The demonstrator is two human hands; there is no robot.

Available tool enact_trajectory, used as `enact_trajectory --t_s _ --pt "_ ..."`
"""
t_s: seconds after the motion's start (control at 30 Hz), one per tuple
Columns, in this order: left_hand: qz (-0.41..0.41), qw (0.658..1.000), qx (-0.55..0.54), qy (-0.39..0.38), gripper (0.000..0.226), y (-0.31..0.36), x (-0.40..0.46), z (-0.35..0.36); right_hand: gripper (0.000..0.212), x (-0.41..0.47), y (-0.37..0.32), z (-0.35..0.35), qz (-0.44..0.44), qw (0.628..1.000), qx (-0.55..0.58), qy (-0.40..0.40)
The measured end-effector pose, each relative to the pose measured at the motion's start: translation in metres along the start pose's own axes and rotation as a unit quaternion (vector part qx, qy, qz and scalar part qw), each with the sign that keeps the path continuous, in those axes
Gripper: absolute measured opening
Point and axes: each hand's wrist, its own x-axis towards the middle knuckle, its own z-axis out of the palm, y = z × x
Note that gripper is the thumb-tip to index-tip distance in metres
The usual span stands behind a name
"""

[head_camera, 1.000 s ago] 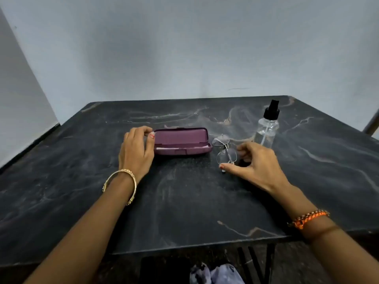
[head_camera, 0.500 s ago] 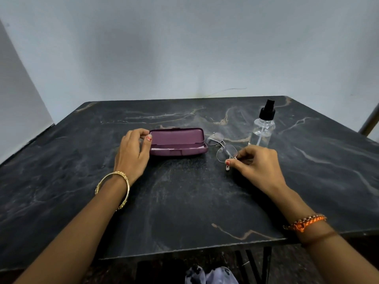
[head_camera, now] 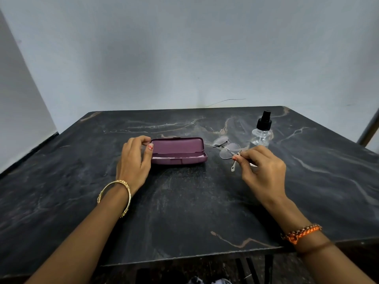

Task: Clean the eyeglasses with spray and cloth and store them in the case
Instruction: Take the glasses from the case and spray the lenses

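Observation:
A maroon glasses case (head_camera: 178, 151) lies open a crack on the dark marble table (head_camera: 184, 201), with something pale showing in the gap. My left hand (head_camera: 134, 162) rests at its left end, thumb and fingers touching the case. Thin-rimmed eyeglasses (head_camera: 226, 148) lie just right of the case. My right hand (head_camera: 262, 169) pinches their near temple arm between thumb and fingers; a white temple tip sticks out below. A clear spray bottle (head_camera: 262, 132) with a black nozzle stands upright behind that hand.
The table's back edge meets a plain grey wall. A metal pole (head_camera: 369, 128) leans at the far right. The table's front edge runs below my forearms, with patterned fabric (head_camera: 209, 281) under it.
My right hand closed from an open pose beside the glasses onto their temple arm. My left hand stayed at the case's left end. The camera tilted slightly.

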Motion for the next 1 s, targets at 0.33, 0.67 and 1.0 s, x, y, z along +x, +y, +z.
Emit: enact_trajectory --t_s 0.33,0.67,1.0 --pt "-0.015 0.974 -0.215 0.072 0.018 0.03 0.013 0.001 0.003 0.022 -0.015 0.006 -0.045 0.978 0.159 0.123" --pt "-0.192 0.739 -0.644 -0.047 0.024 0.054 0.061 0.009 0.012 0.061 -0.027 0.033 0.032 0.939 0.32 0.119" --pt "-0.232 0.68 -0.695 -0.009 0.016 0.043 0.047 0.014 0.02 0.056 -0.018 0.052 0.003 0.942 0.328 0.073"
